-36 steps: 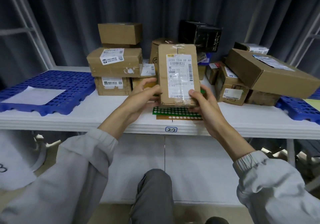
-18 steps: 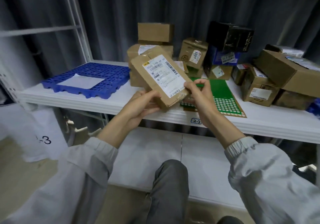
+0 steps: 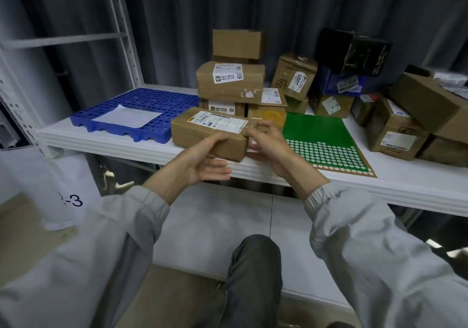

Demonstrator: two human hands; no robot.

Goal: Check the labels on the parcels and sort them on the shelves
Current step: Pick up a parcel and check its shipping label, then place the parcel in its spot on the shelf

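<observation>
Head-camera view: a flat brown cardboard parcel (image 3: 210,135), label up, hangs just right of the blue perforated plastic pallet (image 3: 138,111), left hand (image 3: 206,161) gripping its near edge, right hand (image 3: 268,141) pinching its end; one-sided support could let it tip off the white shelf (image 3: 417,188).

Held parcel (image 3: 202,132): plain brown cardboard, white label (image 3: 217,121) with black barcode and print, small yellow mark at its corner. Shelf (image 3: 379,188) white, ribbed front edge. Pallet (image 3: 157,105) bright blue, grid of round holes, white sheet (image 3: 126,116) lying on it. Mat (image 3: 321,137) green, rows of white dots over its near half, tan border. Stacked boxes (image 3: 230,79) brown with white labels; one box (image 3: 352,51) glossy black, another (image 3: 342,83) dark blue. Curtain (image 3: 253,3) dark grey, vertical folds. Sleeves (image 3: 379,251) pale grey; trouser knee (image 3: 253,264) dark grey.
</observation>
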